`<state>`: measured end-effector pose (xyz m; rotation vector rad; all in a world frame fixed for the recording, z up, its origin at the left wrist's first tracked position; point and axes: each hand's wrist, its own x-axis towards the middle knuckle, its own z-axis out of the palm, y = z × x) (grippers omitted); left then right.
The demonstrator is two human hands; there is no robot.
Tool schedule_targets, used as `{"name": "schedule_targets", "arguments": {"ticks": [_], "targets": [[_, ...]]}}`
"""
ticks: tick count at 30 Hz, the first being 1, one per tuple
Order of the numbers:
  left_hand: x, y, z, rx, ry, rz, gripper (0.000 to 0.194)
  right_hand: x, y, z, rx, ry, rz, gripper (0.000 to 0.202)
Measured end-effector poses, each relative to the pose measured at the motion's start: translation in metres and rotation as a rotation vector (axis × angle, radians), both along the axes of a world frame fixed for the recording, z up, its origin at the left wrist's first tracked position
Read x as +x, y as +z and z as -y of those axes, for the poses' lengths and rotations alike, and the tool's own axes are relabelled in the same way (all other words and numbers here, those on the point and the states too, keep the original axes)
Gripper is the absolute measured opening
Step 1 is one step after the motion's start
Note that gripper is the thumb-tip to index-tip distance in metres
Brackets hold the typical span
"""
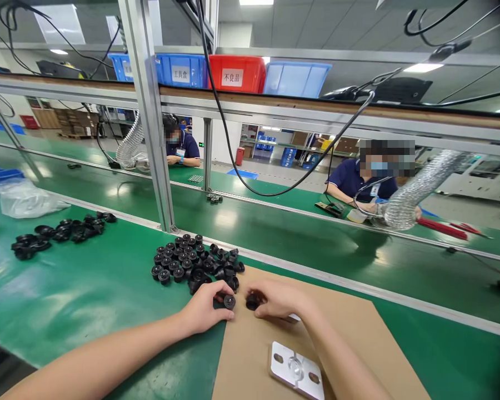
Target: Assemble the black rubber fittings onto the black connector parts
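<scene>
My left arm reached in from the lower left, nearly straight, and my left hand (206, 311) lay low over the green bench (108, 300), thumb below and curled index finger above. Between them I pinched a round black cap (229, 301), its flat face turned towards me, right at the edge of the cardboard sheet (345, 322). My right forearm slanted up from the lower right, and my right hand (277, 298) bent inward over the cardboard, knuckles up, slightly blurred. Its thumb and fingers closed round a dark hollow piece (252, 301), held just beside the cap, the two apart from each other. Under that hand a bit of bright metal (294, 318) peeped out; nearer me lay a silver plate (295, 368) with two oval holes and a round recess. Beyond my left hand sat a cluster of black parts (183, 258).

On the shelf overhead, a red bin (250, 75) bore a white label reading 不良品, and the blue bin (195, 72) beside it one reading 工具盒. Another blue bin (119, 68), farther left, carried a label partly hidden by the upright post (144, 111).
</scene>
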<state>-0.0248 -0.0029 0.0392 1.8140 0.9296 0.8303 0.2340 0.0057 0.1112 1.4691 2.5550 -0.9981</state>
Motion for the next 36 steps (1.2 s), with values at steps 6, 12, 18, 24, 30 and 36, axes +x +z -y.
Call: {"name": "schedule_targets", "arguments": {"ticks": [6,12,18,24,30,36], "targets": [[0.002,0.006,0.003,-0.032,-0.033,0.248,0.039,-0.006,0.007,0.001,0.085,-0.070,-0.232,0.034],[0.001,0.008,0.003,-0.008,0.024,0.323,0.043,-0.012,0.008,0.001,0.129,-0.084,-0.417,0.041],[-0.001,0.009,0.003,0.090,0.068,0.311,0.036,-0.024,0.014,0.008,0.147,-0.094,-0.439,0.032],[-0.002,0.011,0.003,0.154,0.091,0.304,0.034,-0.032,0.016,0.015,0.179,-0.184,-0.462,0.027],[-0.002,0.010,0.002,0.180,0.134,0.305,0.034,-0.044,0.017,0.019,0.104,-0.295,-0.568,0.036],[-0.002,0.013,0.001,0.183,0.140,0.338,0.035,-0.049,0.021,0.023,0.109,-0.246,-0.592,0.027]]}}
